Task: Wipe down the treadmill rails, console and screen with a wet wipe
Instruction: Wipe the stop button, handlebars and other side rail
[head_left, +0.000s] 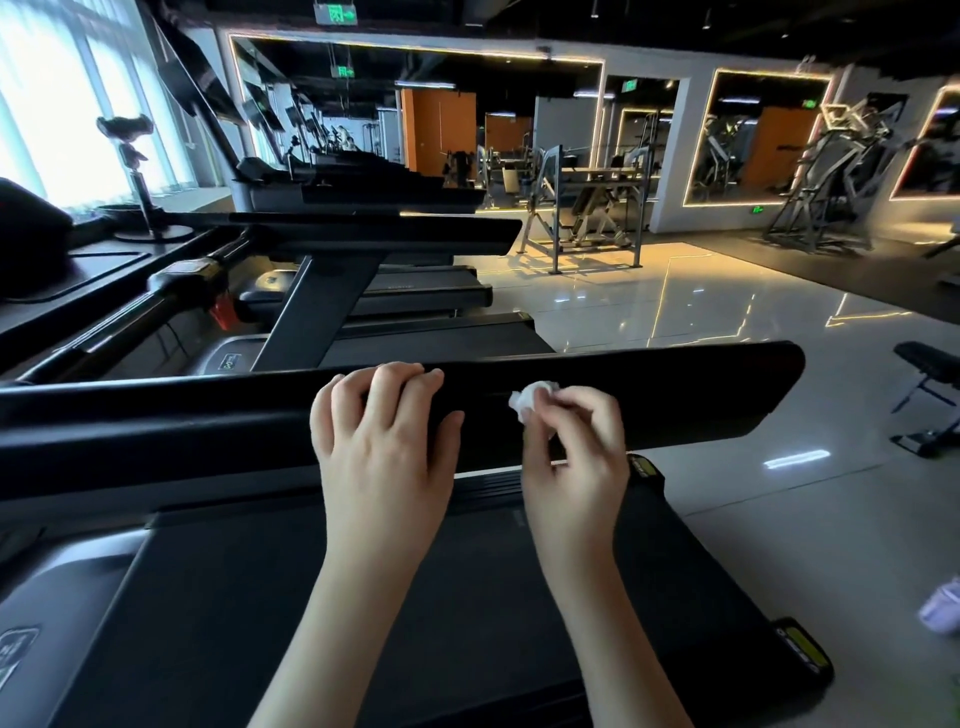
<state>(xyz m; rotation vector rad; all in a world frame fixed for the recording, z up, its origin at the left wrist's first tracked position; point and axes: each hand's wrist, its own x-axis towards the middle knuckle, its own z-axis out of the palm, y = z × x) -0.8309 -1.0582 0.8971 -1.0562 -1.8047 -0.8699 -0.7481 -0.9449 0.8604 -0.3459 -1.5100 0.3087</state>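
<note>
Head view: two bare hands work on a black treadmill rail (701, 395), and the right one holds a wet wipe (532, 397).

Both forearms reach forward from the bottom edge, above the dark belt (260, 597). The left hand (382, 431) lies palm down on the rail, fingers curled over its far edge and thumb on the near face, gripping it. Just beside it, the right hand (576, 441) pinches the crumpled white wipe between thumb and fingertips, pressing it to the rail's top face. Right of the wipe the rail runs bare to its rounded end, with glossy tiled floor (779, 519) beyond. Leftward it runs to the frame edge. A neighbouring treadmill (415, 231) stands behind, well apart.
</note>
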